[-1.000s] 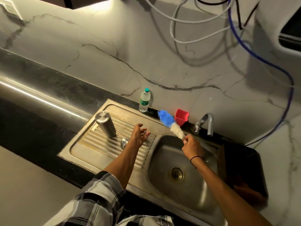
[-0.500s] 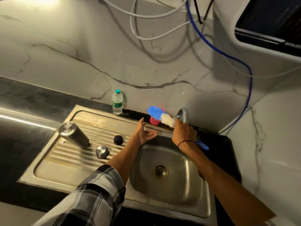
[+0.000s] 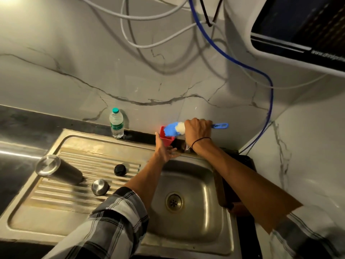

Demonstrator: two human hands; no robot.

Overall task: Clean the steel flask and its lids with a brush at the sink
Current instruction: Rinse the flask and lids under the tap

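The stainless-steel sink (image 3: 192,238) lies below both hands. The cylindrical steel flask (image 3: 57,171) stands far left of the relaxed left hand's (image 3: 165,151) fingers. The right hand (image 3: 197,130) clenches the blue-and-white bristle brush (image 3: 172,130).

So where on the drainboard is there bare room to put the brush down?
The drainboard's near half, in front of the steel flask and steel lid, is bare. So is the strip behind the black lid. Between those three it is crowded.
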